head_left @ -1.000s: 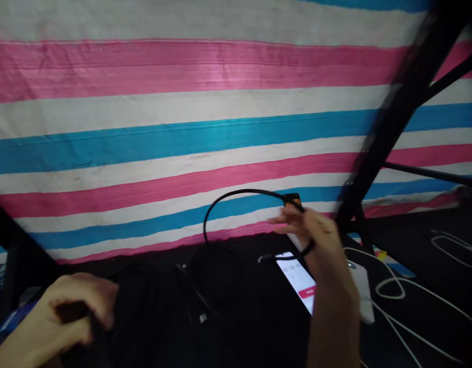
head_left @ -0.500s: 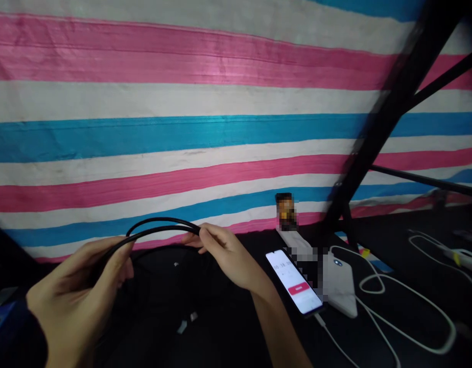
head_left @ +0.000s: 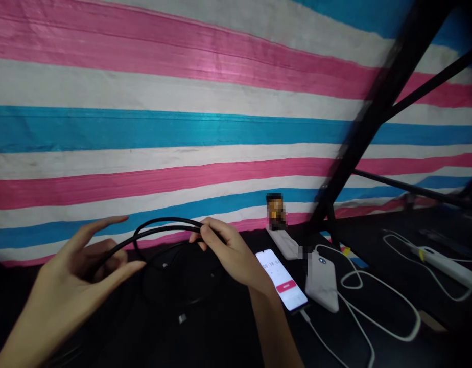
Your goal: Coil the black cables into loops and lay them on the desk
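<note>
My right hand (head_left: 228, 250) pinches a loop of black cable (head_left: 155, 231) between thumb and fingers, where several strands come together. From there the cable arcs left into the palm of my left hand (head_left: 75, 276). The left thumb and index finger are spread wide apart, while the other fingers curl loosely behind the cable without a firm grip. More of the cable hangs below in a round loop, hard to see against the black surface. Where its lower ends lie is hidden in the dark.
Right of my hands lie a lit phone (head_left: 284, 281) showing a timer and a white power bank (head_left: 322, 286) with white cables. Behind them is another pale slab (head_left: 284, 243) with a blurred-out object. A black metal frame (head_left: 358, 138) slants before a striped tarp (head_left: 163, 128). A power strip (head_left: 446, 266) lies far right.
My left hand has loosened from the cable, its thumb and index finger spreading apart. My right hand keeps its pinch. The view has turned slightly to the right.
</note>
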`<state>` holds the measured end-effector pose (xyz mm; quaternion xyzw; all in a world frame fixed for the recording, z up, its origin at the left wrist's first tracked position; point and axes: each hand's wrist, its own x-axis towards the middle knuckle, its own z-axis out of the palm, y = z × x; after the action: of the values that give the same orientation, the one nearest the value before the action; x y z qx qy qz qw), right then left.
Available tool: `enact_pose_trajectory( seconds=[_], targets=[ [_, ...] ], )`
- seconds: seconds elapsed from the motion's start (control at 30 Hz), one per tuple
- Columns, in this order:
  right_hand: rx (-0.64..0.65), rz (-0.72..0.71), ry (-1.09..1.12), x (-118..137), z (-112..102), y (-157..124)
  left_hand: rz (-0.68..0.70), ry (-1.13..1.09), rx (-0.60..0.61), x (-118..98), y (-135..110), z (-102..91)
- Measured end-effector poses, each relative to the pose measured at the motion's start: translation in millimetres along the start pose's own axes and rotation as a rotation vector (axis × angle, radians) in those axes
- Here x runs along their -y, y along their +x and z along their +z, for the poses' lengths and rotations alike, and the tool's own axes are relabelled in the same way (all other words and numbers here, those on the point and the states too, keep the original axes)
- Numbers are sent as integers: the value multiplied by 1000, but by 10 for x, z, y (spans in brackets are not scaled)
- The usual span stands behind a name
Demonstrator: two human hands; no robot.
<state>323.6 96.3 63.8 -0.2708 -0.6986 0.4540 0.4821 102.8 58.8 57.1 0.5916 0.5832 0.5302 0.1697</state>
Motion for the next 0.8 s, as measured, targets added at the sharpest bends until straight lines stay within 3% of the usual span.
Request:
enact_pose_trajectory(
  seconds=[0.13, 0.2, 0.27, 0.33, 0.47, 0.53, 0.67, 0.8],
  targets=[
    [8, -33, 13, -15, 14, -5, 246, 253, 43, 103, 126, 202],
    [8, -30, -5, -26, 3, -2, 357, 367, -40, 162, 186, 298],
    [-6, -25, -39, -44, -16, 5, 383, 385, -81, 202, 228, 343],
    [-18, -15, -48, -65, -31, 13, 340, 292, -18, 205, 241, 325],
    [30, 46, 18, -88, -13, 22, 31, -25, 241, 93, 182, 198],
    [49, 58, 78, -93, 10, 30, -67, -132, 275, 20, 142, 149],
    [39, 33, 172, -117, 35, 63, -45, -165, 168, -27, 119, 120],
    [38, 58, 195, -146, 21, 86, 14, -130, 244, 51, 171, 85]
  ],
)
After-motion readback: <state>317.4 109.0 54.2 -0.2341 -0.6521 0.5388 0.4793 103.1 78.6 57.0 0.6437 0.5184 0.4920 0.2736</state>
